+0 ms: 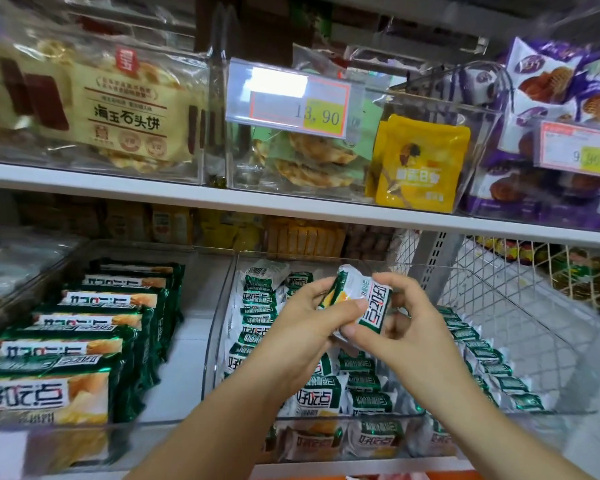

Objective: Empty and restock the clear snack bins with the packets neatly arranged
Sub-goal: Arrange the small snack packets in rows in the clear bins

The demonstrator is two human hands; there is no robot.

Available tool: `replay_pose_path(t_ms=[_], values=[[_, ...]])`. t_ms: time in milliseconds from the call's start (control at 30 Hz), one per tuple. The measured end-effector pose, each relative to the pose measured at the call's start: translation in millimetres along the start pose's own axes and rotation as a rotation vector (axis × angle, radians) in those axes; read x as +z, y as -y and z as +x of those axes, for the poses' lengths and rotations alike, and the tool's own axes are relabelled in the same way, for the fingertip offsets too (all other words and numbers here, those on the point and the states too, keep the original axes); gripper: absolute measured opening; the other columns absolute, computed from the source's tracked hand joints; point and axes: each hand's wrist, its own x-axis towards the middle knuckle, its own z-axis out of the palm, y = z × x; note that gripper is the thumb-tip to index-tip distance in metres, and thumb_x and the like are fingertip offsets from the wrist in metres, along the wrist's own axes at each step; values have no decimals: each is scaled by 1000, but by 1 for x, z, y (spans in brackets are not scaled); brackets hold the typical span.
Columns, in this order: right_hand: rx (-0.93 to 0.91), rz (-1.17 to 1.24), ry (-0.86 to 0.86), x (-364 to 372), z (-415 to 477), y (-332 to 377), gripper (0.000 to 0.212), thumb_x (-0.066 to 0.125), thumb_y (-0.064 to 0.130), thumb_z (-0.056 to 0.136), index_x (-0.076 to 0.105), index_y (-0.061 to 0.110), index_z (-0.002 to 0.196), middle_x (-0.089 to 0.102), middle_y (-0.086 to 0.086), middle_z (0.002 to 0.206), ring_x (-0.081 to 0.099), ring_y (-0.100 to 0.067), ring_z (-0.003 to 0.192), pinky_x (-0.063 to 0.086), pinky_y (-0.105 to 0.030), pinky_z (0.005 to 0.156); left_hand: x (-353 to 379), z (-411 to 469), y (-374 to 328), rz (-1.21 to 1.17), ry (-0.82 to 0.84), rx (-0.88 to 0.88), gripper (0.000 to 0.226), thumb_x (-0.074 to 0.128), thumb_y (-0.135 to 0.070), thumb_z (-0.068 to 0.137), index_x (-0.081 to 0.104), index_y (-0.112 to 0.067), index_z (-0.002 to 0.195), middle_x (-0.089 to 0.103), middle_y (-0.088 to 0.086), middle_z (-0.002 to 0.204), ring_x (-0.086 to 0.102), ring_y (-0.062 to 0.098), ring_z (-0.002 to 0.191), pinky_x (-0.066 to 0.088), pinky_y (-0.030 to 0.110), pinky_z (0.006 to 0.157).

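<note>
Small white-and-green snack packet (pixel 357 303) is held above the middle of the clear plastic bin (pixel 219 323) on the lower shelf, tilted, with its print turned sideways. It is gripped by both hands. The left hand (pixel 305 327) is curled round its left side, thumb laid across the front. The right hand (pixel 409 327) pinches its right and lower edge between thumb and fingers.

Inside this bin, more small packets of the same kind (pixel 257 299) are stacked in rows along the left wall and front, and a further row (pixel 482 351) is lined along the right side. The space under the hands is partly hidden.

Just to the left, a second clear bin (pixel 153 251) is filled with larger green-edged packets (pixel 94 327), set upright one behind another.

On the white upper shelf (pixel 153 192), clear bins are seen with a cream flatbread packet (pixel 129 109), a yellow pouch (pixel 420 164) and purple-and-white packets (pixel 551 81). A price tag reading 13.90 (pixel 291 98) is clipped to the middle bin. A white wire mesh basket (pixel 534 271) is seen at the right, beside the bin.
</note>
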Motion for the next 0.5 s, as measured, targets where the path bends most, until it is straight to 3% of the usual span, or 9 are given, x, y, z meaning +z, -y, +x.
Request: replay_pose_path(t_ms=[67, 133, 200, 267, 333, 400, 500], values=[[-10, -34, 1, -2, -1, -1, 64, 83, 32, 64, 45, 45, 114, 56, -9, 95, 47, -4, 58, 45, -28, 60, 1, 2, 1, -7, -23, 10, 40, 67, -5, 85, 48, -22, 115, 63, -2, 110, 68, 12, 90, 55, 28, 73], [36, -7, 32, -5, 0, -3, 78, 76, 45, 62, 34, 49, 128, 51, 6, 104, 54, 0, 74, 47, -20, 70, -1, 2, -1, -20, -17, 28, 48, 67, -5, 84, 46, -25, 123, 63, -11, 104, 67, 7, 88, 52, 26, 77], [159, 179, 102, -6, 3, -7, 91, 72, 47, 61, 28, 41, 141, 53, 12, 118, 59, 2, 95, 48, -22, 81, -3, 3, -2, -8, -1, 40, 36, 66, -3, 84, 52, -25, 110, 72, -13, 91, 70, 8, 85, 51, 27, 80], [305, 415, 168, -4, 4, -9, 86, 70, 35, 70, 29, 27, 146, 59, 6, 122, 63, -4, 99, 47, -28, 88, -6, 3, -3, 19, 29, 32, 35, 66, -1, 84, 55, -29, 102, 75, -7, 94, 70, 12, 90, 51, 30, 83], [361, 563, 235, -3, 3, -9, 65, 66, 24, 75, 45, 15, 136, 68, -2, 116, 67, -14, 99, 47, -30, 87, -6, 3, -5, 125, 75, 39, 42, 72, -7, 79, 58, -27, 113, 72, -2, 107, 69, 15, 98, 51, 32, 88], [346, 619, 249, -3, 5, -11, 59, 74, 25, 69, 55, 9, 123, 70, -8, 112, 67, -19, 102, 53, -28, 77, -10, 2, -8, 318, 117, 70, 50, 75, -21, 76, 58, -31, 121, 70, -9, 111, 67, 9, 99, 51, 31, 92], [316, 601, 248, -11, 13, -12, 65, 84, 26, 59, 57, 9, 116, 72, -8, 107, 70, -17, 94, 54, -21, 71, -18, -2, -21, 637, 109, 145, 28, 71, -35, 83, 57, -46, 104, 60, -30, 104, 57, -13, 96, 46, 15, 88]])
